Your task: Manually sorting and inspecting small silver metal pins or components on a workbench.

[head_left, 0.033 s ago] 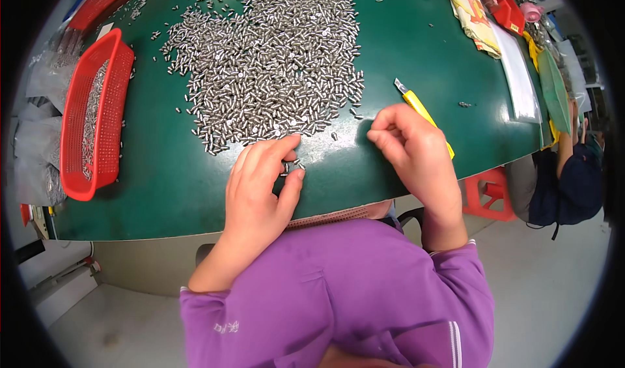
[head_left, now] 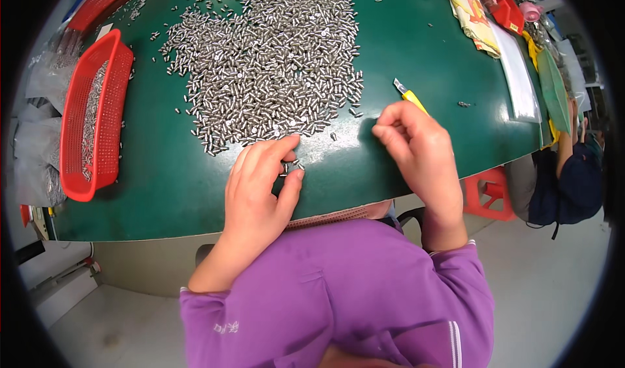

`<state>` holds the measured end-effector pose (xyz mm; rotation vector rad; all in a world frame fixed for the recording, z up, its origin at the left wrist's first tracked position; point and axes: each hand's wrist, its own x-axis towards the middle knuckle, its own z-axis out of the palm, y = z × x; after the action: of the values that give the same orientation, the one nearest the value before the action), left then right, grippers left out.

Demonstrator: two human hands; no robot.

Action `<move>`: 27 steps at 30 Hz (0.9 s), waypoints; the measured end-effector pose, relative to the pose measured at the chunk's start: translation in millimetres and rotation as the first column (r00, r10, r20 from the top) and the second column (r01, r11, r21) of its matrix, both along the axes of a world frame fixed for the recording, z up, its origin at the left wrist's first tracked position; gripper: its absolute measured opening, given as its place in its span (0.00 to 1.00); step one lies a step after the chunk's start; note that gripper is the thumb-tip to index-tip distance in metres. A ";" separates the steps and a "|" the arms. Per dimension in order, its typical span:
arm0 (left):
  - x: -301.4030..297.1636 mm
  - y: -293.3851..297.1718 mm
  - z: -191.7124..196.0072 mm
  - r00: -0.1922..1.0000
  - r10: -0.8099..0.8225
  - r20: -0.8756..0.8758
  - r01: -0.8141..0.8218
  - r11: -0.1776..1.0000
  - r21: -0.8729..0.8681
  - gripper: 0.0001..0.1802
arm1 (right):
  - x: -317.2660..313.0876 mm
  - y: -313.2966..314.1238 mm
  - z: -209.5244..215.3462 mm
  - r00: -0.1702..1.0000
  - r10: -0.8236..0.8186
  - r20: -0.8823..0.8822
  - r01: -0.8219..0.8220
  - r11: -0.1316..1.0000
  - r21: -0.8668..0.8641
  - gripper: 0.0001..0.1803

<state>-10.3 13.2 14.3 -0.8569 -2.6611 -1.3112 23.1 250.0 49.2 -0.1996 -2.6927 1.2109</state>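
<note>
A broad heap of small silvery cylindrical metal pieces (head_left: pixel 273 68) lies spread over the green table. At its near edge my left hand (head_left: pixel 254 172) rests on the tabletop, thumb and index finger apart. A few of the same pieces (head_left: pixel 291 166) show in the gap between them; whether any touch the fingers I cannot tell. To the right of the heap, my right hand (head_left: pixel 420 143) is raised with thumb and index finger pinched together; what they hold, if anything, is hidden. Behind it lies a yellow utility knife (head_left: pixel 413 99), blade out, its handle partly covered by the hand.
On the left stands a red perforated basket (head_left: pixel 120 75) with more metal pieces inside, beside clear plastic bags (head_left: pixel 39 133). A patterned cloth (head_left: pixel 474 19) and plastic sheets (head_left: pixel 517 75) lie along the right edge. A red stool (head_left: pixel 488 192) and another person (head_left: pixel 563 185) are beyond it.
My right hand has shifted slightly to the right and now covers more of the knife's handle. My left hand and the heap look the same.
</note>
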 end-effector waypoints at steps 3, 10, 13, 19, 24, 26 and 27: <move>0.6 0.5 0.8 1.000 -0.001 0.001 0.001 1.000 0.000 0.24 | -6.8 7.6 -8.2 0.987 -0.093 -0.129 0.105 0.990 0.095 0.04; -0.9 0.2 -0.2 1.000 -0.002 0.002 0.002 1.000 -0.001 0.25 | -17.6 -3.3 -14.4 0.950 0.182 -0.253 -0.098 0.945 0.311 0.08; -0.9 1.1 -0.4 1.000 -0.003 0.002 0.003 1.000 0.012 0.25 | -18.0 -7.5 -15.7 0.960 0.200 -0.196 -0.126 0.934 0.335 0.08; -0.7 0.9 0.1 1.000 -0.001 0.003 0.001 1.000 0.016 0.24 | -21.7 -8.6 -21.0 0.965 0.171 -0.197 -0.102 0.942 0.319 0.07; 0.2 -0.4 0.0 1.000 0.009 0.025 -0.010 0.999 0.044 0.25 | -21.9 -15.0 -18.9 0.957 0.171 -0.235 -0.108 0.960 0.258 0.06; -0.2 -1.0 -1.9 1.000 0.011 0.022 -0.012 0.997 0.082 0.24 | -15.6 -22.8 -15.7 0.962 0.186 -0.200 -0.187 0.982 0.012 0.05; -0.7 -1.3 -2.8 1.000 0.007 0.020 -0.009 0.993 0.122 0.22 | -13.1 -28.3 -12.6 0.952 0.222 -0.213 -0.248 0.963 -0.102 0.05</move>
<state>-11.0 11.9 11.5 -0.8212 -2.5645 -1.4698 10.0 221.6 36.5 0.2235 -2.5197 1.3884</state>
